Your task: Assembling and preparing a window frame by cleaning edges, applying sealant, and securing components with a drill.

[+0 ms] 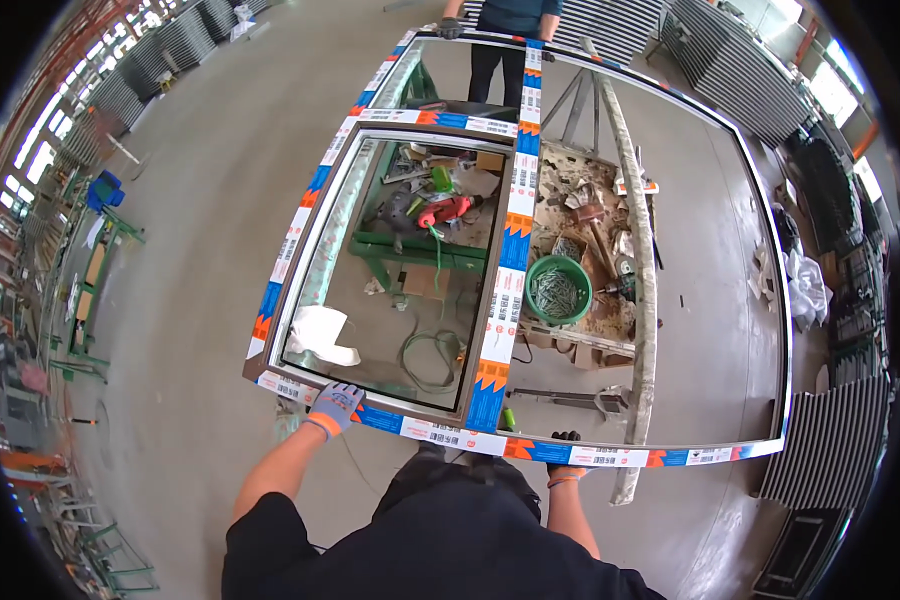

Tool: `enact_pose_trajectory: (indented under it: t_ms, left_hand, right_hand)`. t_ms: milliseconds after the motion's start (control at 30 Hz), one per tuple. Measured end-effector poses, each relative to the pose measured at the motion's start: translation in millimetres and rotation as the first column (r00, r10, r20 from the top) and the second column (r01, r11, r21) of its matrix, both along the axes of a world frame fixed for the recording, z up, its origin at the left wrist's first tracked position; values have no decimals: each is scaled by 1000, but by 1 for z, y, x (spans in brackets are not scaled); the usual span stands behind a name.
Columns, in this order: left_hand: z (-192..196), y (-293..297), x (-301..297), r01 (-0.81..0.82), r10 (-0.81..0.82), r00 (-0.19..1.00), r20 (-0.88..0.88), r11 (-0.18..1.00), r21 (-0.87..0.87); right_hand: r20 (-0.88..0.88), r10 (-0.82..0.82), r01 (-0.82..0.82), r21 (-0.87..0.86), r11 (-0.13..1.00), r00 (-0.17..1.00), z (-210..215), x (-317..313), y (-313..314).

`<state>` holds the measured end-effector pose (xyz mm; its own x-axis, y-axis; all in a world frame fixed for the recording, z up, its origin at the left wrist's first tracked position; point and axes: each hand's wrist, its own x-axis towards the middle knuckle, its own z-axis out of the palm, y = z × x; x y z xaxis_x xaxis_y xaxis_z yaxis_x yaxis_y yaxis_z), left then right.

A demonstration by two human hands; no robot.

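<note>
A large window frame (515,255), covered in white, blue and orange protective tape, spans the space before me. Its left part holds a dark brown inner sash (492,290). My left hand (337,405), in a grey glove with an orange cuff, is closed over the near edge by the left corner. Farther right, my right hand (567,470) grips the same near edge; its dark fingertips show over the inner side, while the palm is partly hidden by the frame. At the far edge a co-worker (500,60) has a gloved hand (450,28) on the frame.
Beneath the frame are a pale support bar (642,290), a green stand (420,250) bearing a red power tool (445,211), and a cluttered board with a green basin (558,290) of screws. A hose (430,360) lies coiled on the floor. Stacked profiles (830,445) line the right.
</note>
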<state>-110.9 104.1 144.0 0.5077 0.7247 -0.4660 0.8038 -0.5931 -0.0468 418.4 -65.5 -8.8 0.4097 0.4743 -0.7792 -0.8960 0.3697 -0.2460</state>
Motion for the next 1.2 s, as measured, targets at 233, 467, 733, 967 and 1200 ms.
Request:
enact_pose_trajectory:
  t_ms: [233,467,733,967,1200]
  left_hand:
    - [4,7,16,-41,41,999,-8,999,25]
    - [-7,-8,8,-84,88,995,-50,994,70]
    - [-2,-3,15,-109,108,986,-127,994,-2]
    - [-5,-5,13,-74,74,996,-49,997,15]
    - [-7,2,7,-37,37,999,-2,999,25]
  right_hand:
    - [200,209,-249,203,947,957,-24,5,-19]
    - [668,610,-475,-410,779,425,-33,24,-52]
    - [156,665,-557,-427,712,730,19,57,-84]
    - [709,608,-15,-647,763,358,127,-19,-48]
    - [407,842,361,-771,524,-353,139,-72,40]
